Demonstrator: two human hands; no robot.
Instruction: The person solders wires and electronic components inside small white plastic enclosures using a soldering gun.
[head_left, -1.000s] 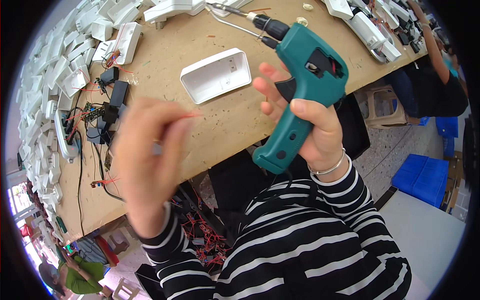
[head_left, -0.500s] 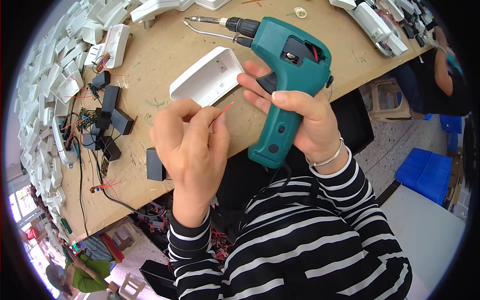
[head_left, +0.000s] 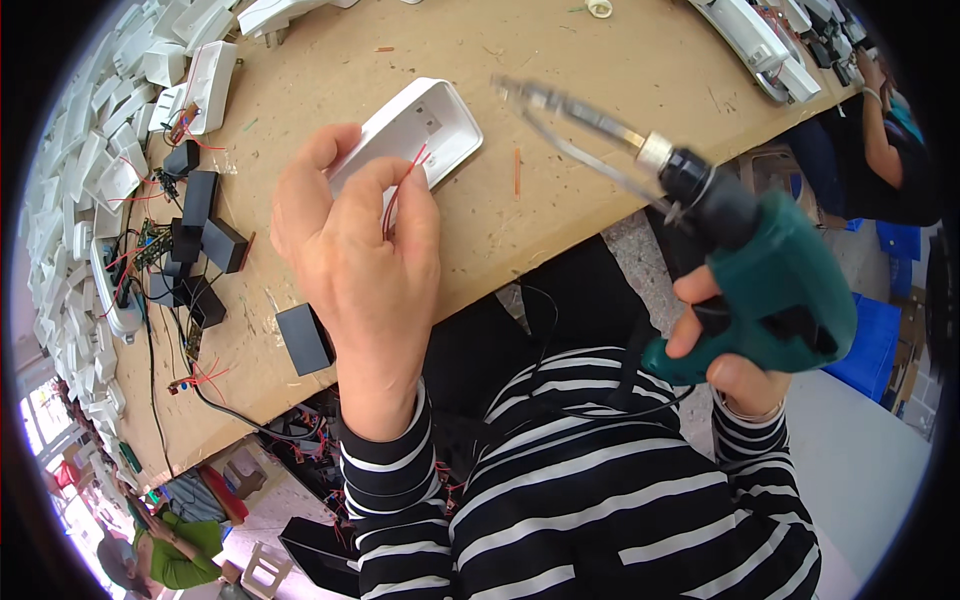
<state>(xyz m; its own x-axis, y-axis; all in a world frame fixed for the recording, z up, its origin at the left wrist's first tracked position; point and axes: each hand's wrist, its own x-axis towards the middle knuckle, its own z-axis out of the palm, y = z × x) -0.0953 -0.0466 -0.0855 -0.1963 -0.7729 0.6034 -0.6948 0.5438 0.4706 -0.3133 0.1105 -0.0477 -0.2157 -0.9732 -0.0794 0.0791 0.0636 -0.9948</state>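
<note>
- Roughly: left hand (head_left: 355,270) pinches thin red wires (head_left: 400,190) over white plastic casing (head_left: 425,125); limp, light, pinch near ends.
- Right hand (head_left: 735,350) clenched on green soldering gun (head_left: 770,290); rigid, hold the handle only.

Black boxes (head_left: 210,240) sit along the wooden bench (head_left: 620,110). White casings (head_left: 90,150) pile up at its left. A blue crate (head_left: 885,345) stands on the floor.

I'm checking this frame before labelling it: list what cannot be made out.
- Head view: near end of the white housing, covered by the left hand.
- Head view: where the red wires end, hidden behind the fingers.
- Head view: tip of the green soldering gun, motion-blurred.
- Head view: small parts at the table edge, too small.
</note>
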